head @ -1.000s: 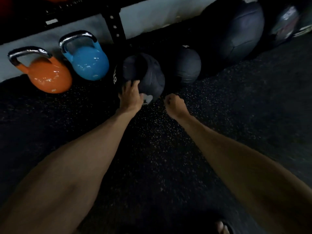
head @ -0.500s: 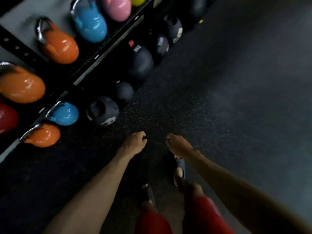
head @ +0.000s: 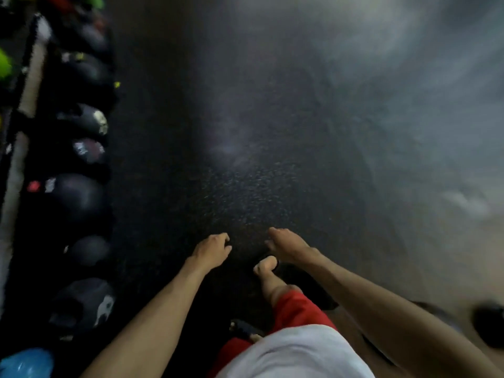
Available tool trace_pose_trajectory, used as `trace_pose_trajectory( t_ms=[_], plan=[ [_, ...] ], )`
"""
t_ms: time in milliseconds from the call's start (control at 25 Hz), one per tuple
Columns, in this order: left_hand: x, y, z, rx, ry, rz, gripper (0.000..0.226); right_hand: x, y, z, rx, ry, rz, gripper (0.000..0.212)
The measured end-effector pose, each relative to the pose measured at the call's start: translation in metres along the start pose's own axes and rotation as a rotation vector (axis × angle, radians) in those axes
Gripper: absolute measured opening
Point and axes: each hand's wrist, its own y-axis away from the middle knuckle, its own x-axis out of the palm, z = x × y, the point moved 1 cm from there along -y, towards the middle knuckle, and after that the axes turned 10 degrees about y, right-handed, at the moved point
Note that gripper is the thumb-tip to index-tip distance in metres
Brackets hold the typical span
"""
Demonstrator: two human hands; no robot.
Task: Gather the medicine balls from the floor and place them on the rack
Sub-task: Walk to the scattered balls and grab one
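Left hand is hanging out in front of the body, fingers loosely curled, gripping nothing. Right hand is reaching forward just beside it, fingers relaxed and slightly bent, also carrying nothing. The two hands are not touching.

The medicine balls are lying in a row well to the left of the left hand. The row runs from far beyond the hand to nearer than it, along the foot of the rack. Blur is preventing any finding on whether the balls touch the rack. The nearest ball, bearing a pale mark, is sitting left of and behind the left wrist. A blue kettlebell is showing behind it.

A bare foot is stepping directly beneath the right hand, over the dark speckled floor. A dark round object is lying well to the right of the right forearm; its identity cannot be determined.
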Motion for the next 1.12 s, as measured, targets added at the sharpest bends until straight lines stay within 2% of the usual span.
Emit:
trace_pose_trajectory(
  t_ms=[240,480,720,920,1120],
  plan=[
    [-0.019,-0.103,-0.156,0.156,-0.274,0.112,0.034,-0.038,0.007,-0.124,0.287,-0.276,-0.125,0.033],
    [0.000,-0.174,-0.315,0.363,-0.503,0.267,0.036,-0.074,0.031,-0.231,0.547,-0.547,-0.200,0.039],
    [0.062,-0.211,-0.471,0.646,-0.776,0.415,0.036,-0.079,0.076,-0.319,0.865,-0.825,-0.317,0.037],
    [0.142,-0.240,-0.586,0.850,-1.021,0.624,0.030,-0.072,0.112,-0.383,1.181,-1.046,-0.398,0.039],
    [0.222,-0.239,-0.680,1.143,-1.309,0.851,0.029,-0.070,0.143,-0.422,1.514,-1.285,-0.476,0.040]
  ],
)
